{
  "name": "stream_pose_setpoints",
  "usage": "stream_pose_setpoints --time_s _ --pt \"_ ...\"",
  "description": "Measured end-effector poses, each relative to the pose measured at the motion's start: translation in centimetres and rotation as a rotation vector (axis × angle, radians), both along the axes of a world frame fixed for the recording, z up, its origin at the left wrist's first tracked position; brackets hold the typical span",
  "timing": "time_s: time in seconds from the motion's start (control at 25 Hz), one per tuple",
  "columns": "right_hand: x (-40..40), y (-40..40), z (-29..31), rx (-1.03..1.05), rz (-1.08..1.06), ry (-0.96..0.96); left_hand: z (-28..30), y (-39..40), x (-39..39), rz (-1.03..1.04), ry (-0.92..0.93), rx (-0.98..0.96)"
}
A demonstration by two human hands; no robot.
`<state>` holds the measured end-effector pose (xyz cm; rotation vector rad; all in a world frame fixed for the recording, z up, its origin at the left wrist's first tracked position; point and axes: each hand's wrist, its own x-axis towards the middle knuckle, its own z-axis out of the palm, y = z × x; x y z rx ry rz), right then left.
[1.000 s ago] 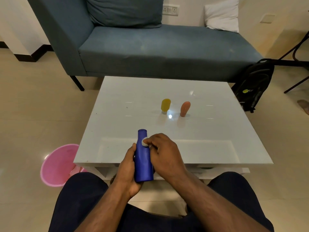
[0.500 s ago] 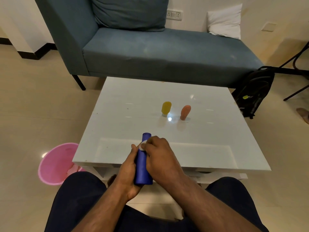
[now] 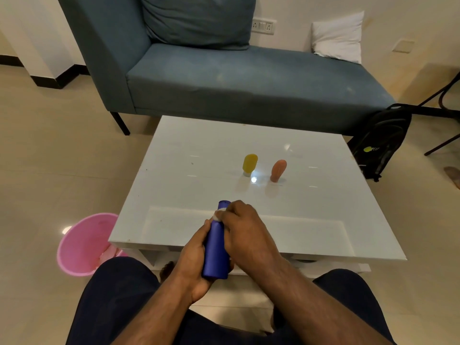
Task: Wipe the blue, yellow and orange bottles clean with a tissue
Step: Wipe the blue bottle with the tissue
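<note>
Tissue (image 3: 219, 213) now higher up matte blue bottle (image 3: 215, 247) neck.

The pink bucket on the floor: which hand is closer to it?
Left. The left hand grips the blue bottle on the side toward the pink bucket; the right hand is beyond the bottle.

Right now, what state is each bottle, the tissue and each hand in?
blue bottle: held above the table edge, being wiped
tissue: wadded, pressed to the bottle's neck
left hand: grips the bottle body
right hand: pinches the tissue
yellow bottle: standing cap-down on the table, untouched
orange bottle: standing cap-down, untouched
</note>
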<state>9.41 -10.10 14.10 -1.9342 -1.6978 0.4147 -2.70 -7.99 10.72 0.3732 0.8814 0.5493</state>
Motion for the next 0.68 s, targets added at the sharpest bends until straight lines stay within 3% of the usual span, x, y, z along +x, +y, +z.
stream_pose_setpoints --time_s 0.08,0.28,0.44,0.6,0.68 --pt "0.5 0.9 0.2 -0.020 -0.057 -0.014 -0.2 0.0 0.1 0.000 0.017 -0.002" --pt "-0.6 0.3 0.1 -0.016 0.051 -0.084 -0.2 0.0 0.1 -0.005 0.045 0.013" --pt "0.4 1.4 0.5 -0.011 -0.045 -0.068 -0.4 0.1 0.1 -0.010 0.056 0.029" --pt "-0.5 0.4 0.2 -0.019 0.081 -0.144 -0.1 0.1 0.2 -0.002 0.050 0.043" --pt "0.7 1.5 0.4 -0.019 -0.001 -0.107 -0.3 0.3 0.2 -0.007 0.065 0.047"
